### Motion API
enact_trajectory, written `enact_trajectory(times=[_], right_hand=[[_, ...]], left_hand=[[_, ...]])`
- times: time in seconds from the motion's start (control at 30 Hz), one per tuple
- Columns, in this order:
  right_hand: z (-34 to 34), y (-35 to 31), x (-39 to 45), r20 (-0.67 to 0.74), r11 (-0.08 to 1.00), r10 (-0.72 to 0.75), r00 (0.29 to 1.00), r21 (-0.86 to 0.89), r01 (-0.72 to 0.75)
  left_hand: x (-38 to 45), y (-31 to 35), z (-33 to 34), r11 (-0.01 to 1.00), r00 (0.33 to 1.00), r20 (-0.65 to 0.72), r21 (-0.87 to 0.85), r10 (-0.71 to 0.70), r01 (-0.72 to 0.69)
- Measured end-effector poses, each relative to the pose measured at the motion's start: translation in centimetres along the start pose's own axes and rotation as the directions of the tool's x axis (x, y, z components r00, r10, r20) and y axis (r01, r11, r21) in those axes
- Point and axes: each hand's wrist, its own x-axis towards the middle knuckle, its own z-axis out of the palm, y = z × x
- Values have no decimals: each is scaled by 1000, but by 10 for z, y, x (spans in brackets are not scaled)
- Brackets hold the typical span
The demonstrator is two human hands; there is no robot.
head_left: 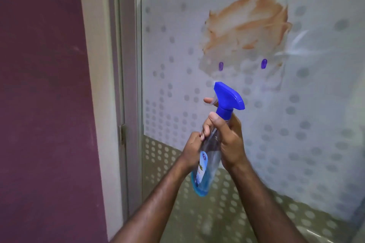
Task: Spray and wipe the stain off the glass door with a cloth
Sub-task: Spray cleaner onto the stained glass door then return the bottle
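Glass door [296, 124]: frosted film with a grey dot pattern, fills the view from centre to the 3 o'clock edge. Maroon wall [39, 104] occupies the 9 o'clock side, with the pale door frame [102, 85] between wall and glass.

Stain [246, 23]: brown, smeared in broad arcs, sits at about 1 o'clock from view centre. White foam [245, 71] clings just below it, so some spray appears to be on the glass already. Two small purple marks [221, 66] show within the foam; what they are I cannot tell.

Spray bottle [209, 156]: clear plastic, blue liquid low in the body, held near centre, tilted with the base toward 7 o'clock and the blue trigger head [229, 97] toward 12 o'clock, nozzle facing the glass.

Right hand [229, 140]: fingers clenched round the bottle neck, one fingertip reaching forward by the trigger. Left hand [194, 147]: fingers grasping the bottle body from the 9 o'clock side.

No cloth in view.

Handling judgement: bottle looks light, being mostly empty, and thin-walled, so likely to flex if squeezed at the body. The neck below the trigger head is the stiffest hold. Smooth plastic may get slippery if overspray wets it. Glass is rigid but fragile; wipe with moderate pressure.
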Motion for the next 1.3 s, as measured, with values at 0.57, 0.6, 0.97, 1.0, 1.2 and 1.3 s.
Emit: enact_trajectory(times=[0.57,0.6,0.97,1.0,1.2,1.3], right_hand=[[88,-65,135,-344,932,-259,903,-335,140],[94,-66,141,-348,929,-258,901,-346,133],[127,-74,198,-359,843,-275,892,-536,44],[128,-73,202,-361,831,-281,889,-555,38],[130,-74,215,-368,755,-324,871,-656,4],[130,-76,216,-372,745,-331,867,-667,-2]], left_hand=[[37,105,-44,892,845,303,-39,441,-451],[37,109,-47,885,840,303,-29,450,-464],[68,155,-54,913,881,242,-129,408,-387],[71,157,-54,918,886,241,-142,396,-371],[81,165,-54,925,891,277,-234,359,-300],[84,167,-52,925,885,298,-245,358,-292]])
